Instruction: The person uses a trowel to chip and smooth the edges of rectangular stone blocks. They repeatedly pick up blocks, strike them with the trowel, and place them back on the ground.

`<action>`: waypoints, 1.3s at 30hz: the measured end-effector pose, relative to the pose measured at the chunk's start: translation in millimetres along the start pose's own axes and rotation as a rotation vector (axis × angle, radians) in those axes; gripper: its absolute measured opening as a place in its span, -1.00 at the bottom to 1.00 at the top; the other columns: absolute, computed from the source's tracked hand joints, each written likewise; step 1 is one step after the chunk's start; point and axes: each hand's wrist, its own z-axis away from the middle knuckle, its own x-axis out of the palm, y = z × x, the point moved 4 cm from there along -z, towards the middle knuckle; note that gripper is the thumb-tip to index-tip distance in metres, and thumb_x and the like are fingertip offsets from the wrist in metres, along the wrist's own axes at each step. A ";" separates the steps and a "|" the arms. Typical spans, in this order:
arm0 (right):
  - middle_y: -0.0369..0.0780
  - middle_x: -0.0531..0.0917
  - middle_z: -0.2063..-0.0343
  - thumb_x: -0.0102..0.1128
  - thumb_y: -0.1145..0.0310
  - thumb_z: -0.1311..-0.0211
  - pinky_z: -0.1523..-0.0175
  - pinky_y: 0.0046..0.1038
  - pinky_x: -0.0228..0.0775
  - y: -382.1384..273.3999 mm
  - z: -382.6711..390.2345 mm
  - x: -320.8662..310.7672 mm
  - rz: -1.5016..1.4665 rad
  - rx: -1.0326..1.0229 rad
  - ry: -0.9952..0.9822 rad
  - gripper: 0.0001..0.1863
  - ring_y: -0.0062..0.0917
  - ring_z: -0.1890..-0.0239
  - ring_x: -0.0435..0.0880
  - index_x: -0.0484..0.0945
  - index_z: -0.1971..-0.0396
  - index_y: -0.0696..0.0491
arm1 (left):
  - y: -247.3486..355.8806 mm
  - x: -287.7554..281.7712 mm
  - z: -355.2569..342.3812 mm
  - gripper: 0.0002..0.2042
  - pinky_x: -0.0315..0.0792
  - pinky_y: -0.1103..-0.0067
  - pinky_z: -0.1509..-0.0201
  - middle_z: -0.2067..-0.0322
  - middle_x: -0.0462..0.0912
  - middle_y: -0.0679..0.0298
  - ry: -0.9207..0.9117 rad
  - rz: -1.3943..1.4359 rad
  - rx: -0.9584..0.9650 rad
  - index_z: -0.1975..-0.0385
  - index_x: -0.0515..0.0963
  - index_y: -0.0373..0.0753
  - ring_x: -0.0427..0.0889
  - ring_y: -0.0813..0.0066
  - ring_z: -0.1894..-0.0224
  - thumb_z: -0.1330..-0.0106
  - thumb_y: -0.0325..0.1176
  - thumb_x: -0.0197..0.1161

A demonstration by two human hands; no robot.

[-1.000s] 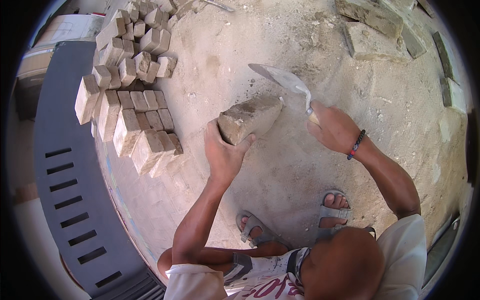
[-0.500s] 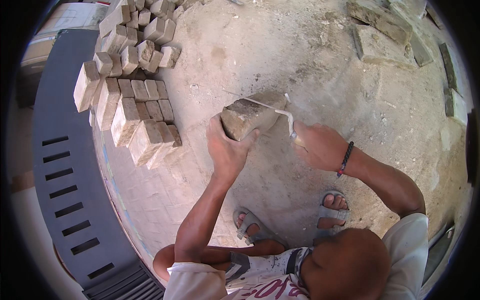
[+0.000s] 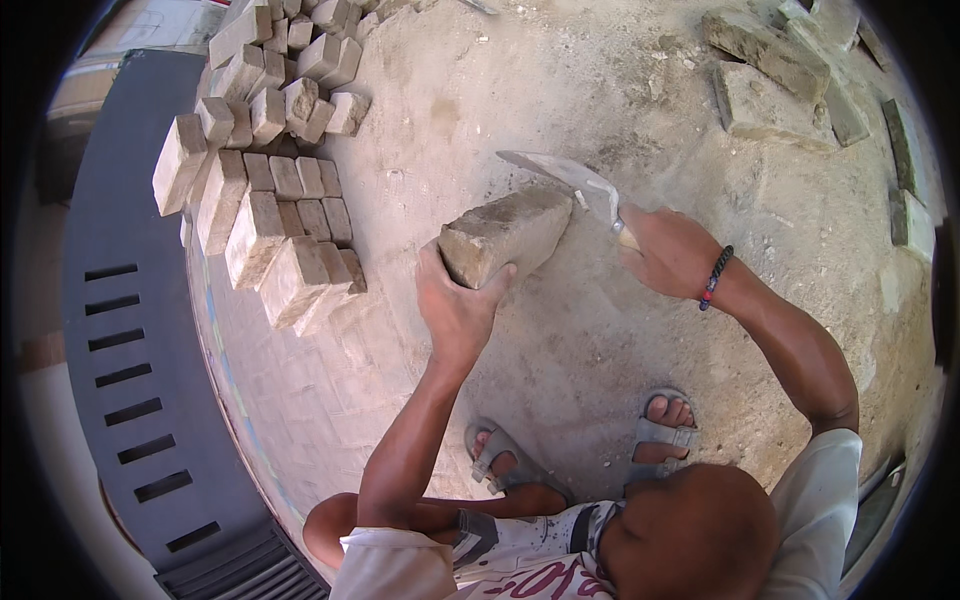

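Shows dusty grey-brown with darker patches on the block (image 3: pixel 510 235) at the left hand (image 3: pixel 456 308). Shows pale grey on the trowel blade (image 3: pixel 562 173) at the right hand (image 3: pixel 672 255), tan on the handle (image 3: pixel 627 238). Has black touched with red on the bracelet (image 3: pixel 716 278) behind that hand. Shows pale beige on the bricks (image 3: pixel 290 283) left of both hands, slate grey on the panel (image 3: pixel 125 215) farther left, grey on the sandals (image 3: pixel 497 456) behind the hands.

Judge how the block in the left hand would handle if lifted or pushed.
The block looks like masonry, so it is probably stiff and heavy. Its flat faces suggest sliding rather than rolling. Its rough surface should give the left hand fair grip, though uneven edges might shed bits.
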 end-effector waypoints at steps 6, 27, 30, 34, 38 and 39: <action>0.15 0.57 0.51 0.18 0.27 -0.23 0.23 -0.03 0.43 -77.6 48.4 -21.6 -0.209 -0.230 -0.037 -0.68 0.09 0.35 0.60 0.38 0.21 0.22 | 0.9 -1.6 -1.3 -0.33 0.38 0.26 -0.06 0.14 0.51 -0.02 0.014 0.029 0.021 0.01 0.39 -0.40 0.50 0.04 0.04 0.08 -0.22 0.59; 0.12 0.65 0.43 0.14 0.28 -0.22 0.12 -0.06 0.50 -60.9 24.4 -10.1 -0.149 -0.143 -0.019 -0.68 0.05 0.27 0.66 0.43 0.18 0.24 | -12.0 -1.3 6.0 -0.21 0.32 0.26 -0.19 -0.01 0.43 -0.07 0.057 -0.103 0.066 -0.15 0.28 -0.44 0.44 0.04 -0.10 0.00 -0.16 0.57; 0.11 0.64 0.45 0.15 0.27 -0.21 0.14 -0.05 0.48 -12.8 -0.5 37.4 -0.054 0.039 -0.091 -0.66 0.06 0.27 0.66 0.43 0.15 0.22 | -5.7 3.7 8.1 -0.24 0.31 0.30 -0.26 -0.13 0.38 -0.06 0.081 -0.037 0.174 -0.21 0.25 -0.44 0.42 0.13 -0.17 -0.20 -0.04 0.44; 0.10 0.63 0.46 0.12 0.30 -0.22 0.19 -0.07 0.48 48.6 -15.8 53.0 -0.212 0.046 0.119 -0.67 0.05 0.36 0.65 0.42 0.16 0.25 | 6.3 -5.6 0.3 -0.33 0.29 0.29 -0.26 -0.16 0.37 -0.09 0.072 -0.008 0.267 -0.21 0.27 -0.43 0.42 0.11 -0.17 -0.34 0.02 0.26; 0.11 0.61 0.48 0.14 0.34 -0.21 0.23 -0.05 0.46 15.1 18.4 43.2 -0.477 0.068 0.458 -0.70 0.05 0.41 0.63 0.39 0.19 0.25 | 19.7 -5.4 -9.4 -0.43 0.38 0.29 -0.12 0.00 0.53 -0.17 0.029 -0.061 0.044 -0.15 0.33 -0.40 0.54 0.06 -0.03 -0.38 -0.02 0.21; 0.13 0.61 0.46 0.14 0.36 -0.21 0.23 -0.04 0.45 -4.0 23.9 42.1 -0.553 0.074 0.416 -0.71 0.05 0.39 0.64 0.38 0.19 0.24 | 21.6 -6.5 -12.3 -0.44 0.40 0.29 -0.09 0.05 0.56 -0.16 0.078 -0.072 0.049 -0.14 0.34 -0.39 0.56 0.05 0.01 -0.39 -0.02 0.20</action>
